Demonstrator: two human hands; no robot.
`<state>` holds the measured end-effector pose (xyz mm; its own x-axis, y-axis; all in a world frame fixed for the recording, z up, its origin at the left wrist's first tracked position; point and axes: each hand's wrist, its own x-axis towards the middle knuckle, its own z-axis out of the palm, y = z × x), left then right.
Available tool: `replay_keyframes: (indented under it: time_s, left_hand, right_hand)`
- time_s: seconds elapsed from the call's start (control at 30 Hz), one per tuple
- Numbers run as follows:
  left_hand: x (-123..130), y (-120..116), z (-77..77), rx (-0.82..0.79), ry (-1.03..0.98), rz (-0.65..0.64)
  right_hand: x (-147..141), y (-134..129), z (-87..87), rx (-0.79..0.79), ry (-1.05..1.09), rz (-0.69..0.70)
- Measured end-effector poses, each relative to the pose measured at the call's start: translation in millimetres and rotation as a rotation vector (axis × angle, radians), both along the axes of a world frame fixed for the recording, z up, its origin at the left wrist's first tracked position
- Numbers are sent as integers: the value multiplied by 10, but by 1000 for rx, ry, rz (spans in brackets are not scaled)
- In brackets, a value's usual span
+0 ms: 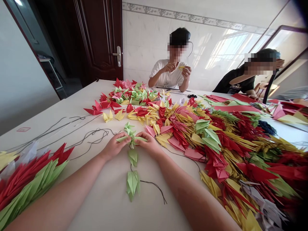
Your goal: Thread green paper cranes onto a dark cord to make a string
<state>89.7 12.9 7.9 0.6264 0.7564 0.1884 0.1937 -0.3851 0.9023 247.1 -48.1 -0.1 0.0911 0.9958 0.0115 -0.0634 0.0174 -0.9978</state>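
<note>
Between my two hands is a green paper crane (132, 138), its wings spread to either side. My left hand (115, 144) pinches the left wing, and my right hand (148, 145) pinches the right one. A dark cord (154, 183) strings it together with other green folded cranes. One green crane (129, 127) sits just beyond my fingers. Toward me, a smaller green folded piece (132, 157) and a larger green crane (132, 183) lie along the cord on the white table. The cord's loose end trails to the right.
A big heap of red, yellow, pink and green folded cranes (183, 118) covers the table's right and back. Stacked red and green cranes (31, 179) lie at the left front. Dark cords (93, 132) straggle across the left. Two people (176, 69) sit opposite, one holding yellow paper.
</note>
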Motion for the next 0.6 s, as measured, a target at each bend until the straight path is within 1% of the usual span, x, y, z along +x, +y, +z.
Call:
replay_keyframes:
  time_s: [0.1, 0.2, 0.3, 0.43, 0.5, 0.6]
  left_hand:
    - [0, -4, -1, 15, 2, 27]
    - [-2, 2, -8, -5, -10, 24]
    - [-2, 9, -20, 2, -35, 26]
    - [3, 15, -42, 24, -55, 29]
    - [6, 17, -54, 4, -68, 52]
    - [8, 15, -62, -30, -82, 76]
  right_hand:
    - [24, 6, -4, -16, 86, -1]
    - [31, -4, 4, 6, 170, 23]
    - [-9, -7, -3, 6, 188, 30]
    - [-109, 26, -74, -13, 179, -58]
    - [-142, 48, -113, -17, 179, -104]
    - [-151, 67, -143, -11, 186, -124]
